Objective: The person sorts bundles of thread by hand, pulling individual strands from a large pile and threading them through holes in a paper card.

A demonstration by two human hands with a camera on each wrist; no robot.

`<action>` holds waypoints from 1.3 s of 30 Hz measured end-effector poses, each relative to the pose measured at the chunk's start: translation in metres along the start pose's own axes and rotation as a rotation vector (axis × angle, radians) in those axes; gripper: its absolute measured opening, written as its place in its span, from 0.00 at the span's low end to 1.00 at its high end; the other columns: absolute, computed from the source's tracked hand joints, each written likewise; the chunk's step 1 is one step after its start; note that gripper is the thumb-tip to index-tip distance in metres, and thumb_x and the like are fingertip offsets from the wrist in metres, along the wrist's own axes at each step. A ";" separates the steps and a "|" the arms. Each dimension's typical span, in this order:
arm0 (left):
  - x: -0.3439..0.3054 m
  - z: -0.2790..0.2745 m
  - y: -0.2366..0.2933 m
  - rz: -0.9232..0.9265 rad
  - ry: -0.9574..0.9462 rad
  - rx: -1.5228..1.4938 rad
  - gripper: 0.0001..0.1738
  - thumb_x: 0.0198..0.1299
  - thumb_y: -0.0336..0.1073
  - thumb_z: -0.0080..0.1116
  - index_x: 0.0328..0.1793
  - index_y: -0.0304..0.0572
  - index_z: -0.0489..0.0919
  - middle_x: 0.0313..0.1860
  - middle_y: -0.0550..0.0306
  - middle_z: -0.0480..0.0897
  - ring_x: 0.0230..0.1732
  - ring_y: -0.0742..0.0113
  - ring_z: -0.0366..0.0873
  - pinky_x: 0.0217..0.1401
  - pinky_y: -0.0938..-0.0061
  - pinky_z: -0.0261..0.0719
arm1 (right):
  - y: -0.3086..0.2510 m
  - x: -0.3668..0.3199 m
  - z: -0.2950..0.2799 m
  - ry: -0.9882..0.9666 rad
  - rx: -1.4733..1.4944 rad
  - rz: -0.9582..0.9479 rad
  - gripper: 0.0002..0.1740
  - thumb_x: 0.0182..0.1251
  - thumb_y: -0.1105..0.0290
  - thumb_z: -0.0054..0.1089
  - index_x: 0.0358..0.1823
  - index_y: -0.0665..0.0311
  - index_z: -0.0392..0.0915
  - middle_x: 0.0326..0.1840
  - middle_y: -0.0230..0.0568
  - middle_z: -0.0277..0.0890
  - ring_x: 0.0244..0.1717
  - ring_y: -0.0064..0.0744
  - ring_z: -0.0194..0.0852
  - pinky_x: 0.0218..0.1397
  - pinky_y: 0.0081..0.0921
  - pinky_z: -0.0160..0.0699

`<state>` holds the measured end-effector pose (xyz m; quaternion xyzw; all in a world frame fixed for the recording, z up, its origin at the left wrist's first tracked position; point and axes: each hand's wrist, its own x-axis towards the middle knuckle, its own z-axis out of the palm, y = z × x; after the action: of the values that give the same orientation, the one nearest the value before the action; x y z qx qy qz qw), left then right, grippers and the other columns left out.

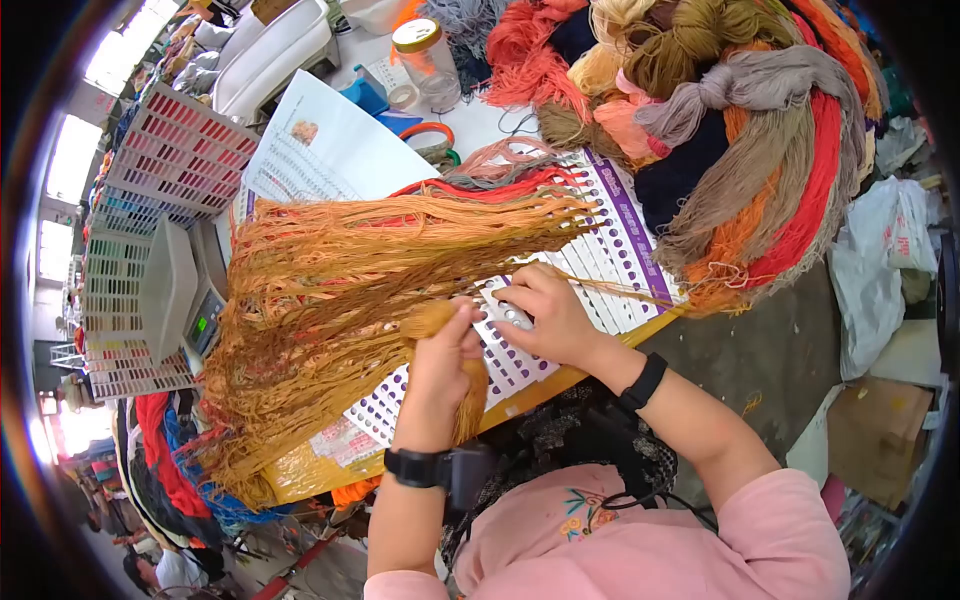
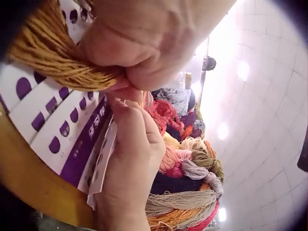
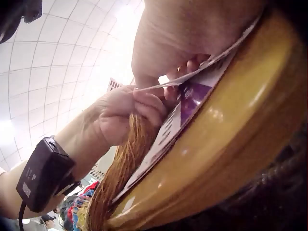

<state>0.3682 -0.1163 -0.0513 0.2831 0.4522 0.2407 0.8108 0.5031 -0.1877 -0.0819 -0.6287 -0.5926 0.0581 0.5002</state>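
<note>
My left hand (image 1: 440,365) grips a skein of golden-brown embroidery thread (image 1: 472,405); one looped end shows above the fist and the rest hangs below. Close beside it, my right hand (image 1: 550,310) has curled fingers at a white thread card (image 3: 149,156) with a row of punched holes. In the right wrist view, that card's edge is lifted and bent, running from the left fingertips to the right hand (image 3: 192,36). The left wrist view has both hands' fingertips meeting at the thread (image 2: 48,50), with a narrow card strip (image 2: 103,166) along the right hand (image 2: 130,159).
Long orange and brown threads (image 1: 330,270) spread over the table, strung on punched cards. A pile of knotted skeins (image 1: 740,130) lies at the back right. Behind stand a printed sheet (image 1: 320,145), orange-handled scissors (image 1: 430,130), a jar (image 1: 428,65) and a scale (image 1: 205,315) by color charts (image 1: 165,160).
</note>
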 end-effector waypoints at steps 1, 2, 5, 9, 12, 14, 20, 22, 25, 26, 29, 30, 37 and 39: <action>-0.006 -0.003 0.008 -0.087 -0.091 -0.181 0.06 0.59 0.31 0.44 0.39 0.40 0.71 0.26 0.62 0.74 0.13 0.85 0.60 0.14 0.90 0.56 | 0.003 -0.001 0.002 -0.009 0.009 0.012 0.09 0.42 0.72 0.55 0.28 0.64 0.74 0.25 0.40 0.66 0.29 0.39 0.66 0.35 0.31 0.64; -0.012 -0.006 0.017 -0.171 -0.177 -0.367 0.06 0.59 0.31 0.43 0.40 0.40 0.70 0.27 0.62 0.74 0.13 0.86 0.59 0.14 0.91 0.55 | 0.005 -0.002 0.003 -0.021 0.020 0.021 0.08 0.43 0.73 0.54 0.29 0.64 0.75 0.25 0.40 0.66 0.28 0.40 0.66 0.35 0.31 0.64; -0.011 -0.007 0.020 -0.197 -0.386 -0.414 0.08 0.58 0.29 0.41 0.42 0.39 0.70 0.28 0.62 0.74 0.12 0.86 0.56 0.14 0.93 0.52 | 0.006 -0.002 0.002 -0.080 0.119 0.090 0.07 0.46 0.78 0.51 0.29 0.64 0.74 0.25 0.41 0.68 0.29 0.40 0.67 0.34 0.31 0.65; 0.015 -0.001 0.004 -0.164 -0.350 -0.130 0.08 0.53 0.28 0.45 0.40 0.39 0.71 0.26 0.63 0.72 0.15 0.83 0.57 0.18 0.88 0.54 | 0.010 -0.002 -0.002 0.062 0.288 0.114 0.08 0.47 0.83 0.50 0.29 0.66 0.73 0.27 0.43 0.70 0.29 0.40 0.69 0.32 0.27 0.67; 0.010 -0.002 0.010 -0.160 -0.280 -0.242 0.05 0.51 0.27 0.45 0.35 0.37 0.71 0.32 0.57 0.73 0.15 0.80 0.57 0.17 0.88 0.57 | 0.010 -0.003 -0.002 0.067 0.294 0.145 0.07 0.47 0.83 0.51 0.29 0.67 0.73 0.27 0.43 0.70 0.30 0.40 0.69 0.32 0.27 0.67; 0.002 -0.016 0.017 -0.185 -0.307 -0.436 0.07 0.53 0.27 0.43 0.37 0.37 0.72 0.36 0.54 0.74 0.14 0.82 0.58 0.16 0.89 0.58 | 0.009 -0.003 -0.002 0.073 0.269 0.148 0.07 0.46 0.83 0.51 0.29 0.68 0.73 0.27 0.43 0.70 0.30 0.40 0.69 0.32 0.28 0.67; 0.006 -0.017 0.013 -0.206 -0.412 -0.417 0.15 0.57 0.28 0.40 0.51 0.39 0.69 0.26 0.61 0.74 0.11 0.85 0.55 0.13 0.91 0.54 | 0.004 0.000 -0.002 0.065 0.278 0.197 0.07 0.46 0.82 0.51 0.29 0.67 0.73 0.26 0.43 0.71 0.29 0.41 0.69 0.33 0.28 0.68; 0.015 -0.009 0.005 -0.196 -0.441 -0.117 0.15 0.57 0.30 0.43 0.52 0.39 0.69 0.23 0.63 0.74 0.11 0.85 0.57 0.13 0.91 0.54 | 0.006 -0.001 -0.004 0.067 0.293 0.213 0.07 0.46 0.82 0.51 0.30 0.67 0.73 0.27 0.43 0.71 0.29 0.41 0.69 0.34 0.29 0.68; 0.006 0.013 0.000 -0.129 -0.195 0.456 0.14 0.55 0.31 0.49 0.49 0.39 0.70 0.21 0.63 0.74 0.12 0.83 0.60 0.13 0.90 0.55 | 0.010 -0.002 -0.002 0.059 0.267 0.177 0.08 0.46 0.81 0.52 0.32 0.67 0.72 0.29 0.43 0.71 0.31 0.41 0.69 0.35 0.30 0.68; -0.001 0.015 0.008 -0.057 -0.116 0.598 0.11 0.53 0.33 0.53 0.42 0.40 0.72 0.22 0.62 0.75 0.12 0.80 0.62 0.13 0.87 0.57 | 0.009 -0.002 -0.001 0.048 0.240 0.163 0.09 0.46 0.80 0.52 0.32 0.67 0.72 0.29 0.43 0.71 0.32 0.41 0.69 0.36 0.30 0.68; -0.029 -0.015 0.051 -0.100 0.023 0.470 0.07 0.55 0.34 0.51 0.38 0.42 0.71 0.24 0.59 0.77 0.12 0.80 0.62 0.12 0.88 0.59 | 0.010 -0.005 0.000 -0.047 0.087 0.125 0.16 0.42 0.72 0.59 0.37 0.65 0.72 0.35 0.44 0.69 0.39 0.42 0.66 0.43 0.34 0.65; -0.041 -0.030 0.067 -0.088 0.018 0.364 0.06 0.55 0.34 0.50 0.38 0.43 0.71 0.24 0.59 0.77 0.12 0.81 0.63 0.12 0.89 0.59 | 0.006 -0.004 0.000 -0.056 0.017 0.099 0.19 0.40 0.70 0.60 0.38 0.65 0.72 0.35 0.44 0.68 0.40 0.42 0.65 0.44 0.34 0.64; -0.118 -0.273 0.204 0.474 0.351 0.003 0.10 0.59 0.32 0.45 0.42 0.33 0.69 0.25 0.60 0.73 0.14 0.85 0.62 0.10 0.93 0.59 | -0.005 0.000 -0.003 -0.200 -0.155 0.089 0.26 0.38 0.64 0.62 0.42 0.64 0.69 0.35 0.40 0.62 0.41 0.39 0.60 0.47 0.32 0.58; -0.151 -0.312 0.199 0.758 0.586 0.438 0.12 0.60 0.30 0.40 0.48 0.31 0.67 0.22 0.65 0.70 0.13 0.86 0.56 0.10 0.93 0.56 | -0.006 0.002 -0.002 -0.203 -0.161 0.088 0.25 0.38 0.64 0.61 0.42 0.64 0.69 0.35 0.40 0.62 0.41 0.39 0.59 0.47 0.32 0.57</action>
<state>-0.0017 0.0058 0.0389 0.5105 0.5658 0.4858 0.4281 0.5012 -0.1879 -0.0759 -0.6832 -0.6148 0.0957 0.3823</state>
